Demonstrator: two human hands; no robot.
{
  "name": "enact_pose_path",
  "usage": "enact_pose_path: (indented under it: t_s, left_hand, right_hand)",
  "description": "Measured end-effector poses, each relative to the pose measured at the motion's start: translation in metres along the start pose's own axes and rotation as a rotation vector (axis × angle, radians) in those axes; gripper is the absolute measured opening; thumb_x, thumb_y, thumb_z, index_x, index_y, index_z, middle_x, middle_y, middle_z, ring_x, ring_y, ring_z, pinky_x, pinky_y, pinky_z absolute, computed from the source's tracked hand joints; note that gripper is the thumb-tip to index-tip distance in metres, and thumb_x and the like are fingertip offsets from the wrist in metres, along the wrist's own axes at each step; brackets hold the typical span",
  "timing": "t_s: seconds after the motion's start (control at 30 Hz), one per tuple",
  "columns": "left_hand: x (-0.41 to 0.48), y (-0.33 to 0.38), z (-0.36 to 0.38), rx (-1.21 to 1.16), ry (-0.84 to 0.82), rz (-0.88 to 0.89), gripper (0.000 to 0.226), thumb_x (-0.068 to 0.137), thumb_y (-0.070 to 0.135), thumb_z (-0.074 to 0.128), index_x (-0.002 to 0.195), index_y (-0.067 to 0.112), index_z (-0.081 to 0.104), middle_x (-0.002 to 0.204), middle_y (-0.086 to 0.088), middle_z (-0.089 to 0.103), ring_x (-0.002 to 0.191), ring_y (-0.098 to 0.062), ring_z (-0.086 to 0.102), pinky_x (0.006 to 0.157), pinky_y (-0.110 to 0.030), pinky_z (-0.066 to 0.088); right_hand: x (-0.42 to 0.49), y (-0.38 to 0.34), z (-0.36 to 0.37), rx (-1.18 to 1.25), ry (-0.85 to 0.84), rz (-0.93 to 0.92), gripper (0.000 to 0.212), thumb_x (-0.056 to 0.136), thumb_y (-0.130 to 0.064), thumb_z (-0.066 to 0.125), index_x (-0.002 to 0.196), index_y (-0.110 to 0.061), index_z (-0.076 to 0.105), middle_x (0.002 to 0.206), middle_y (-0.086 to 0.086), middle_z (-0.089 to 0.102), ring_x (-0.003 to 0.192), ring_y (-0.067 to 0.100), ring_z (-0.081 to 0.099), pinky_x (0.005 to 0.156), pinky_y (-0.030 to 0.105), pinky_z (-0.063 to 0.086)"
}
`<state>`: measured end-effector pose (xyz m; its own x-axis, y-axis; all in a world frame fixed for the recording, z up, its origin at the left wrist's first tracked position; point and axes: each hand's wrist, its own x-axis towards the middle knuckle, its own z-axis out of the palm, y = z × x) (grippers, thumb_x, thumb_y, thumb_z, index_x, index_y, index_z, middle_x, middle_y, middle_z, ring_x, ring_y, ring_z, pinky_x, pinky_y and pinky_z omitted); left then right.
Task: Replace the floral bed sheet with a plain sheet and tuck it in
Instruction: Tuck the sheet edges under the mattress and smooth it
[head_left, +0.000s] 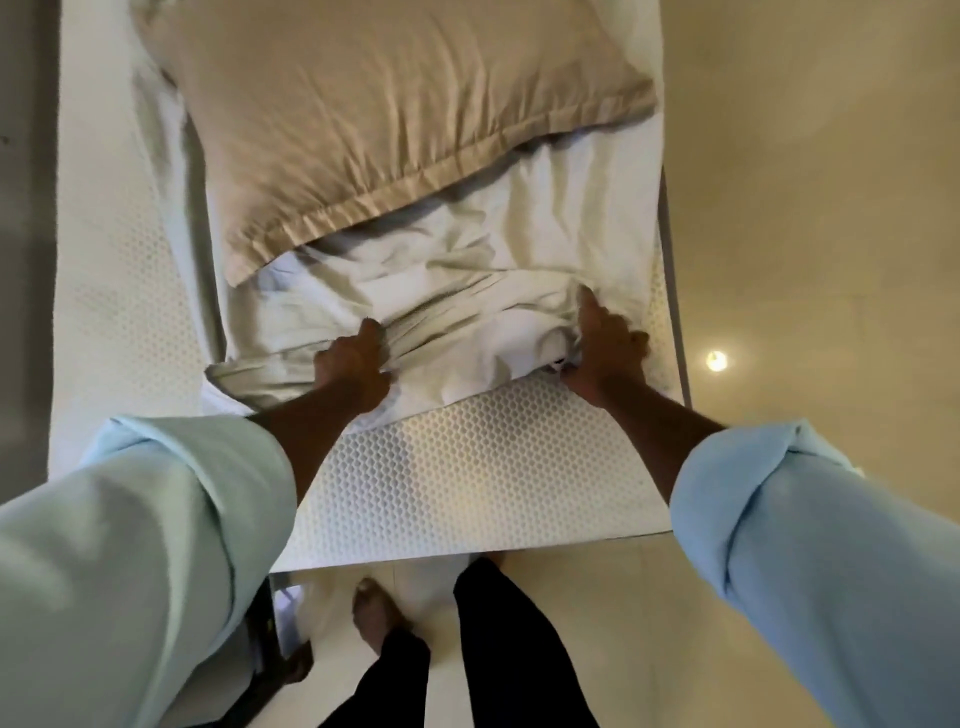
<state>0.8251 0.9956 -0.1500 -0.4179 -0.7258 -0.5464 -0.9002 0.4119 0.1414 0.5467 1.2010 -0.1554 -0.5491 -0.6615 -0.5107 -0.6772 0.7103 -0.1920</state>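
- Mattress (467, 483): white, with a honeycomb-patterned cover; near end bare and uncovered; a further strip of the same surface shows along the left side
- Plain sheet (467, 270): white, heavily creased, bunched into a heap across the middle of the mattress; its near edge lies on the bare honeycomb surface; its far part runs under the pillow
- Pillow (384, 114): beige case with a flanged border; lies at an angle on the far part of the bed, on top of the sheet
- Left hand (358, 364): fingers closed on a gathered fold at the sheet's near left edge; pale blue sleeve (156, 545) rolled up the forearm
- Right hand (602, 348): pressed onto the bunched sheet near the mattress's right side, fingers curled into the cloth; forefinger extended along a crease
- Floor (779, 260): pale, glossy, with a lamp's reflection to the right
- Person's legs in dark trousers and one bare foot (374, 608) stand at the foot of the bed
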Motion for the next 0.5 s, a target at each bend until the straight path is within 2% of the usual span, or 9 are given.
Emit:
enact_pose_path:
  t_s: [0.07,0.1,0.13,0.2,0.23,0.27,0.33,0.4,0.5]
  left_hand:
    - [-0.008,0.005,0.002,-0.114,-0.051,0.073,0.038,0.082,0.028,0.064,0.119,0.023,0.059,0.110,-0.012,0.070,0.102,-0.034,0.066,0.084,-0.033,0.049]
    - [-0.013,0.008,0.002,-0.141,-0.061,0.141,0.030,0.079,0.028,0.062,0.108,0.018,0.066,0.103,-0.013,0.071,0.097,-0.034,0.068,0.080,-0.030,0.047]
    - [-0.019,0.010,0.003,-0.160,-0.089,0.198,0.028,0.076,0.032,0.060,0.096,0.015,0.069,0.097,-0.014,0.070,0.094,-0.034,0.068,0.079,-0.029,0.047]
    - [-0.034,0.016,-0.002,-0.091,-0.173,0.286,0.020,0.079,0.035,0.063,0.086,0.017,0.066,0.097,-0.011,0.061,0.095,-0.031,0.065,0.083,-0.032,0.049]
    - [-0.042,0.018,-0.004,-0.001,-0.202,0.311,0.020,0.083,0.037,0.062,0.086,0.018,0.064,0.103,-0.008,0.055,0.098,-0.028,0.061,0.087,-0.034,0.049]
    - [-0.051,0.021,-0.007,0.067,-0.204,0.341,0.028,0.084,0.045,0.056,0.088,0.018,0.064,0.108,-0.007,0.053,0.101,-0.026,0.058,0.089,-0.037,0.049]
    - [-0.064,0.027,-0.012,0.143,-0.253,0.381,0.049,0.082,0.057,0.042,0.097,0.019,0.069,0.116,-0.005,0.055,0.107,-0.026,0.056,0.090,-0.037,0.048]
    - [-0.080,0.032,-0.014,0.109,-0.388,0.365,0.045,0.092,0.051,0.047,0.111,0.018,0.071,0.122,-0.006,0.062,0.111,-0.026,0.059,0.090,-0.033,0.047]
    - [-0.104,0.032,-0.007,0.111,-0.567,0.312,0.043,0.100,0.045,0.049,0.127,0.016,0.066,0.131,-0.010,0.064,0.116,-0.026,0.060,0.093,-0.032,0.045]
  right_hand:
    - [0.003,0.004,-0.003,0.009,-0.092,-0.026,0.115,0.082,-0.035,0.075,0.156,-0.042,-0.013,0.125,0.012,0.063,0.118,0.043,0.056,0.105,0.060,0.039]
    - [0.004,0.009,-0.005,-0.001,-0.095,-0.033,0.106,0.085,-0.033,0.069,0.155,-0.043,-0.010,0.121,0.013,0.065,0.115,0.044,0.058,0.103,0.059,0.041]
    - [0.004,0.012,-0.008,-0.027,-0.085,-0.046,0.093,0.087,-0.034,0.063,0.156,-0.039,0.000,0.119,0.013,0.065,0.114,0.043,0.058,0.102,0.056,0.041]
    - [0.000,0.018,-0.017,-0.130,-0.040,-0.121,0.059,0.089,-0.037,0.059,0.144,-0.028,0.037,0.116,0.009,0.066,0.109,0.036,0.062,0.098,0.049,0.038]
    - [-0.004,0.021,-0.021,-0.187,-0.016,-0.162,0.043,0.089,-0.036,0.060,0.130,-0.026,0.050,0.112,0.007,0.066,0.104,0.033,0.064,0.095,0.047,0.036]
    - [-0.012,0.024,-0.027,-0.234,0.003,-0.185,0.033,0.088,-0.036,0.063,0.118,-0.025,0.055,0.107,0.005,0.067,0.100,0.031,0.065,0.094,0.046,0.035]
    - [-0.028,0.030,-0.036,-0.295,0.030,-0.201,0.027,0.085,-0.036,0.068,0.108,-0.026,0.059,0.099,0.005,0.068,0.096,0.031,0.066,0.097,0.047,0.037]
    - [-0.051,0.035,-0.042,-0.344,0.057,-0.187,0.022,0.081,-0.031,0.068,0.103,-0.029,0.066,0.092,0.005,0.071,0.093,0.030,0.068,0.099,0.046,0.039]
    - [-0.091,0.044,-0.040,-0.403,0.101,-0.171,0.013,0.077,-0.023,0.067,0.087,-0.027,0.072,0.075,0.004,0.070,0.075,0.029,0.069,0.090,0.043,0.042]
